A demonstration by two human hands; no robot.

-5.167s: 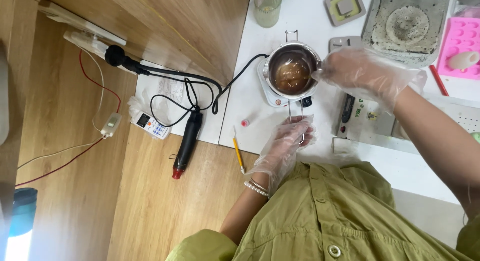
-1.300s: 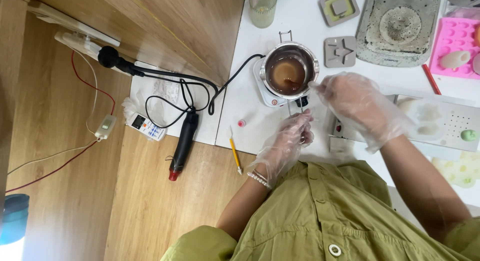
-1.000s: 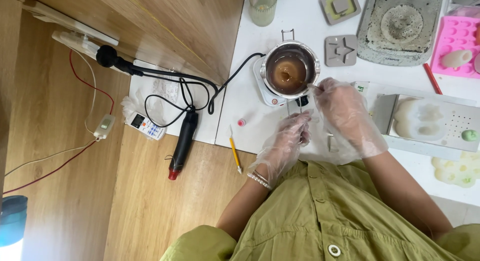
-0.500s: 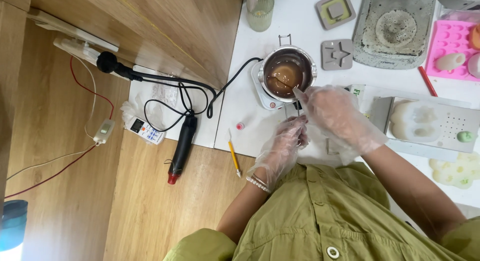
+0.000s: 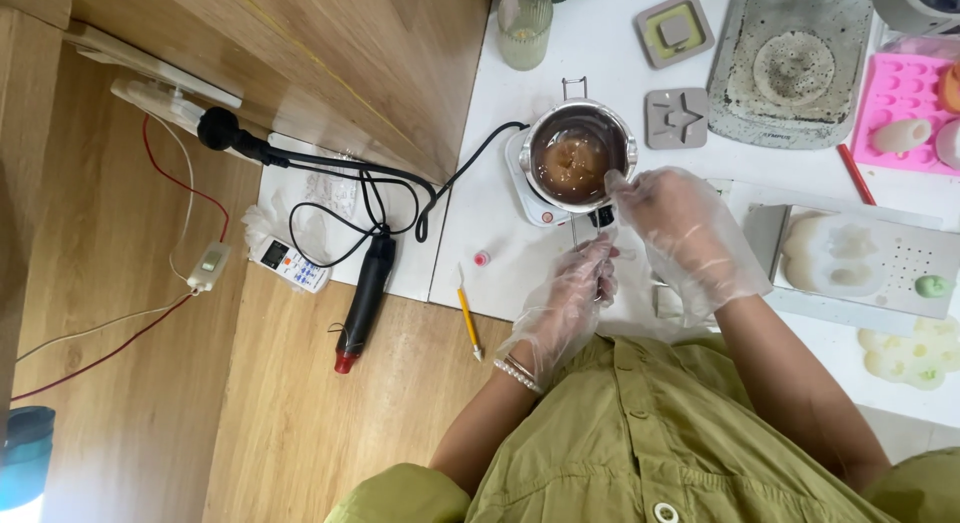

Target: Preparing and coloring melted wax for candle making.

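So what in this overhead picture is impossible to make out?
All from the head view:
- Whatever the right hand pinches at the metal pot: its gloved fingers cover it.
- The pot's wire handle under the left hand: the glove hides how it is gripped.
- The hot plate: mostly under the pot.
- The pink mould: cut off by the right edge.
- The remote's display: too small.
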